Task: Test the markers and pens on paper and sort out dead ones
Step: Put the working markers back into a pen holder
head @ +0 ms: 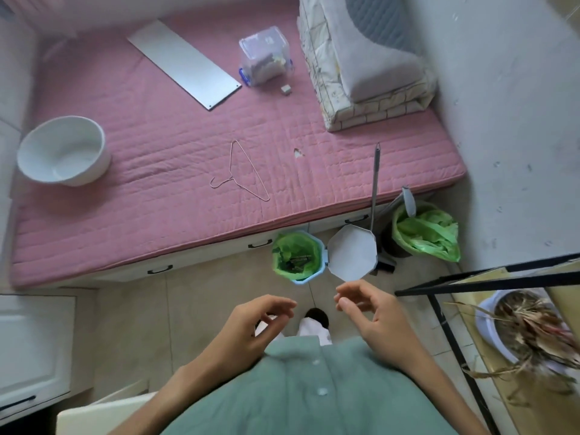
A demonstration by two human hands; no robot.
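A small blue bin (pixel 309 276) with a green liner stands on the floor by the bed, its octagonal white lid (pixel 353 252) flipped open. Several dark pens or markers (pixel 296 262) lie inside it. My left hand (pixel 254 328) and my right hand (pixel 367 312) hover side by side above the floor just in front of the bin, fingers loosely curled and apart, holding nothing. No paper is in view.
A pink mattress (pixel 188 158) carries a white basin (pixel 64 150), a wire hanger (pixel 241 172), a grey board (pixel 183 64), a clear plastic box (pixel 266 56) and folded bedding (pixel 364 64). A second green-lined bin (pixel 423 230) and a metal pole (pixel 375 183) stand right. A black-framed table (pixel 489 279) holds a pot of dry plants (pixel 527 328).
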